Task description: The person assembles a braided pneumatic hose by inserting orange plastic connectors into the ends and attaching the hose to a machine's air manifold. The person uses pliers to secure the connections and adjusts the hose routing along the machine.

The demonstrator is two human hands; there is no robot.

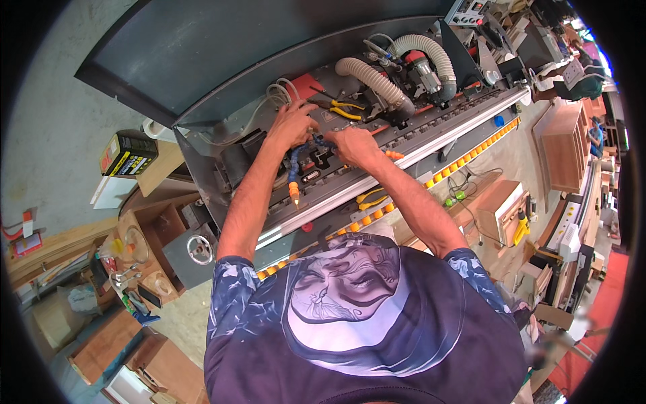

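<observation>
Both hands reach into the open bed of a long grey machine [323, 188]. My left hand [292, 125] bends its fingers round the upper part of a blue segmented hose [294, 161], which hangs down to an orange nozzle [294, 191]. My right hand [354, 145] is closed on the blue hose's other branch, close beside the left. The exact grip of the fingertips is partly hidden. Another orange nozzle [393, 155] points out past my right wrist. Just behind the hands lie yellow-handled pliers [346, 110], next to a red plate [304, 87].
Ribbed suction hoses [373, 79] and a red-and-silver motor [422, 71] fill the machine's right part. The dark raised lid [262, 47] stands behind. More yellow pliers [371, 199] rest along the front, above a row of orange rollers [464, 160]. A handwheel [200, 249] projects at the left.
</observation>
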